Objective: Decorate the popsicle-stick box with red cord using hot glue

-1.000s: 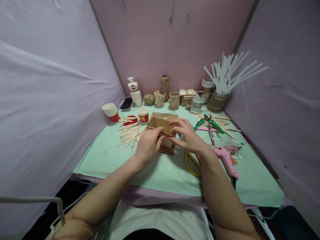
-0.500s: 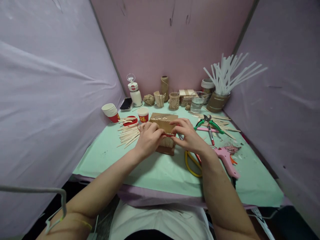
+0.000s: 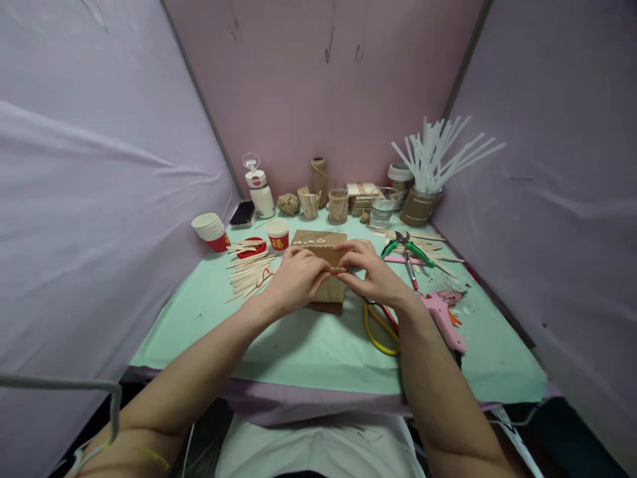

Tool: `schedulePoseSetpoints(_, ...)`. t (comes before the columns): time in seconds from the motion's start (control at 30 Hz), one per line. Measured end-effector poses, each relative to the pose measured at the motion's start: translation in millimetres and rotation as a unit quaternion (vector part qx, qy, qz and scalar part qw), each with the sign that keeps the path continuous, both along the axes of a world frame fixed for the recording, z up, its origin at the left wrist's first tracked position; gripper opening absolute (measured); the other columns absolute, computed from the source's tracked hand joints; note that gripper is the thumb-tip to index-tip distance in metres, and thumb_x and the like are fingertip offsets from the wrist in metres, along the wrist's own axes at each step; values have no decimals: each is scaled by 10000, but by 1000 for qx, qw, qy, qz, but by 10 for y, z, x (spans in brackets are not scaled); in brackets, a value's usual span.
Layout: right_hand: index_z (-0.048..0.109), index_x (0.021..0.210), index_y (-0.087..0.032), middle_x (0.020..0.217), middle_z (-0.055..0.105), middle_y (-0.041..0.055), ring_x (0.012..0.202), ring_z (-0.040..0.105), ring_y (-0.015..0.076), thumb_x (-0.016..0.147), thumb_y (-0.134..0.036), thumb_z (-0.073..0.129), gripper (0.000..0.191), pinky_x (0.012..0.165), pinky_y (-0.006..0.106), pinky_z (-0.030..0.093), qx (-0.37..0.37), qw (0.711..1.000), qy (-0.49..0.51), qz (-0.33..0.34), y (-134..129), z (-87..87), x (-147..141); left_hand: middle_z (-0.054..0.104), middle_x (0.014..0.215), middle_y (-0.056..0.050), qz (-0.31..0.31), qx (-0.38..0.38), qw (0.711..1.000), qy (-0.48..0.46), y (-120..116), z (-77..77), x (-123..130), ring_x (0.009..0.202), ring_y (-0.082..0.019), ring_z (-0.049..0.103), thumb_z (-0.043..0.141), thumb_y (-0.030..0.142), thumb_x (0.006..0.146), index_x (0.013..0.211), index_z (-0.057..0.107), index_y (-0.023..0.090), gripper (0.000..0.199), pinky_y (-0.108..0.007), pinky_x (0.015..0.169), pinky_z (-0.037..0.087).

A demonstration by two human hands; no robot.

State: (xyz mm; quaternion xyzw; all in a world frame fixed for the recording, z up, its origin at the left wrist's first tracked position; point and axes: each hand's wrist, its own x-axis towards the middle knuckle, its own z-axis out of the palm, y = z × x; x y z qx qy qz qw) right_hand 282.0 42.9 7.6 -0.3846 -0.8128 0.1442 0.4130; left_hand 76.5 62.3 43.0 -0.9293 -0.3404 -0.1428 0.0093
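Observation:
In front of me on the table stands a small cardboard structure (image 3: pixel 318 238), its lower front faced with pale wooden craft sticks (image 3: pixel 332 290). Small round pale pieces line its upper ledge. My left hand (image 3: pixel 300 274) grips the left side of a cardboard piece with a red strand (image 3: pixel 338 270) along its scalloped edge. On the right end of the same piece, my right hand (image 3: pixel 367 269) has its thumb below and fingers above. Its middle part shows between the hands; the fingers cover both ends. Yellow-handled scissors (image 3: pixel 381 328) lie beside my right wrist.
Loose craft sticks (image 3: pixel 249 275), a red dish (image 3: pixel 251 247) and paper cups (image 3: pixel 210 231) are on the left. On the right lie green-handled cutters (image 3: pixel 421 253) and a pink glue gun (image 3: pixel 445 322). Behind stand a glass of water (image 3: pixel 382 211) and a pot of white glue sticks (image 3: pixel 422 206).
The held cardboard piece has tipped, showing less of its brown face and more of the sticks below. Both hands stay on it. The whole view has shifted slightly.

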Motion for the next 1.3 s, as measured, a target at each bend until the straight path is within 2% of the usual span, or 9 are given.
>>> schedulePoseSetpoints(0.1,565,830,-235,1251,570,82,1225,481,247,903,-263,591,82,1030,463,395,-26,999,37,30,-24,108,22,711,829,-40,-15,-80,996,-27,-33,198,8,790,-188,601,469,270,941,885,664,176,224,-339,790,388)
schedulePoseSetpoints(0.2,560,862,-238,1265,565,74,1236,493,228,912,-267,577,61,1028,427,407,-52,995,67,57,-29,193,11,669,741,-17,-15,-170,984,-58,-13,400,1,665,-154,563,503,306,909,808,643,171,218,-272,611,358)
schedulePoseSetpoints(0.33,553,1005,-243,1317,512,93,1237,506,224,898,-276,583,116,989,393,453,-68,987,145,5,-20,155,-108,601,684,2,-14,-275,955,-108,109,492,-44,635,-136,515,534,431,870,713,601,168,313,-244,554,343)
schedulePoseSetpoints(0.5,507,1168,-235,1244,533,101,1178,531,226,869,-295,610,321,976,394,479,-53,977,181,-98,-68,-26,-320,633,812,-13,16,-462,860,-217,283,348,-125,747,-158,571,625,484,793,829,622,166,321,-230,594,413)
schedulePoseSetpoints(0.7,525,1188,-206,1212,575,113,1135,570,224,876,-262,580,322,937,383,506,-86,975,169,-119,-110,-115,-513,662,829,-16,8,-546,811,-212,397,206,-231,765,-169,602,710,464,739,874,662,165,332,-244,626,451)
schedulePoseSetpoints(0.87,543,1203,-214,1203,611,111,1116,587,233,895,-273,566,314,943,415,499,-75,980,127,-134,-86,-161,-623,718,948,-53,0,-646,724,-240,442,68,-312,810,-181,649,756,463,718,1022,696,163,432,-263,698,497)
schedulePoseSetpoints(1.03,552,1189,-226,1190,610,103,1111,591,223,917,-308,562,284,956,410,501,-72,977,132,-149,-96,-212,-701,729,889,-52,44,-681,666,-299,404,-95,-380,741,-170,654,761,538,701,991,702,168,473,-266,664,498)
schedulePoseSetpoints(1.17,587,1178,-242,1194,589,97,1124,580,219,921,-308,571,266,969,409,498,-68,976,125,-167,-136,-167,-757,725,811,-50,60,-696,622,-354,361,-171,-427,683,-158,639,811,470,667,910,710,147,417,-266,639,491)
schedulePoseSetpoints(1.3,602,1227,-292,1277,534,98,1222,504,248,900,-242,602,330,1035,467,443,-12,987,55,-148,-185,-72,-798,719,753,-47,75,-699,604,-375,344,-226,-454,639,-155,631,823,388,654,886,721,135,358,-265,616,477)
